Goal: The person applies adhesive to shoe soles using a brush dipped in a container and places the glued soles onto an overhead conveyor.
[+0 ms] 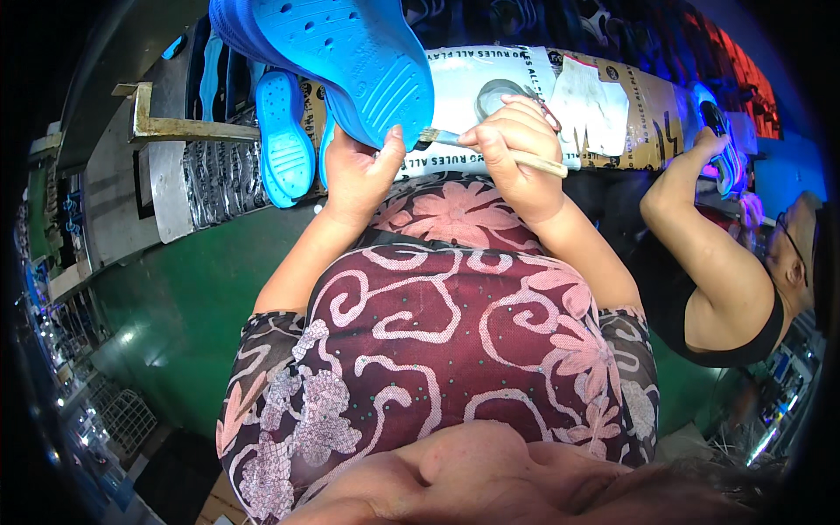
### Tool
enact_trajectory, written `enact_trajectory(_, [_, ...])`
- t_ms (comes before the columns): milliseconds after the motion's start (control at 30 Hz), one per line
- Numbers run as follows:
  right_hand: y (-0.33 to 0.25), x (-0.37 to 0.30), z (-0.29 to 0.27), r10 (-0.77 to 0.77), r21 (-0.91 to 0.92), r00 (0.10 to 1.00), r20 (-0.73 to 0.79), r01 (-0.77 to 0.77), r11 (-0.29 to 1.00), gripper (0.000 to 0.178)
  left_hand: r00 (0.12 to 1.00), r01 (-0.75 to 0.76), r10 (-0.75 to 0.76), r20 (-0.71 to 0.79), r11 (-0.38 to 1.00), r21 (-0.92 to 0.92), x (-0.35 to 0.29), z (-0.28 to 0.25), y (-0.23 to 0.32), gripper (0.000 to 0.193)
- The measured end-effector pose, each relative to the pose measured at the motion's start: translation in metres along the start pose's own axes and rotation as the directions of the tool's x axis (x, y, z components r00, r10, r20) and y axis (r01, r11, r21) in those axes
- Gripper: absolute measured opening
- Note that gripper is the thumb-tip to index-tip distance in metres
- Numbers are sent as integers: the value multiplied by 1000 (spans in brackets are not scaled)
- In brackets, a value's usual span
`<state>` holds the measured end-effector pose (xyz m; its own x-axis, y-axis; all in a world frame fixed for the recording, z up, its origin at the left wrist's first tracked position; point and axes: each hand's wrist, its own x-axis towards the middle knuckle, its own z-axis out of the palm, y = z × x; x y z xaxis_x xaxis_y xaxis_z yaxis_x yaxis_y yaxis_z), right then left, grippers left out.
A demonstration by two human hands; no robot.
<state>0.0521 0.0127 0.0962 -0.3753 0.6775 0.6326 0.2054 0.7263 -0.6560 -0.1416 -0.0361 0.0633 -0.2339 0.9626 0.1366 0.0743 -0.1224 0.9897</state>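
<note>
My left hand [360, 175] is closed on the near end of a blue shoe sole [350, 61], thumb along its edge, tilting it up with its holed, grooved face toward me. In my right hand [521, 149] is a flat paintbrush [542, 164] with a pale wooden handle and metal band. Its dark bristles touch or nearly touch the sole's edge beside my left thumb. Another blue sole [284, 140] lies to the left of my left hand. Just beyond my right hand stands a small round dish [500, 94], partly hidden by my fingers.
Printed white sheeting and brown cardboard cover the bench [643, 114], with a white stained paper [591, 105] on it. A metal bracket [192, 129] juts in from the left. At the right, a co-worker's arm [700, 210] reaches toward a shoe [728, 162] under bluish light.
</note>
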Motion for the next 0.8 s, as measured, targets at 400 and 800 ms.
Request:
enact_trajectory(400, [-1, -1, 2, -58, -105, 998, 27, 61, 993, 22, 999, 3, -4, -33, 999, -33, -2, 4, -8, 32])
enact_trajectory(800, [1, -3, 5, -78, -84, 997, -4, 77, 993, 22, 988, -121, 113, -107, 990, -75, -1, 10, -13, 30])
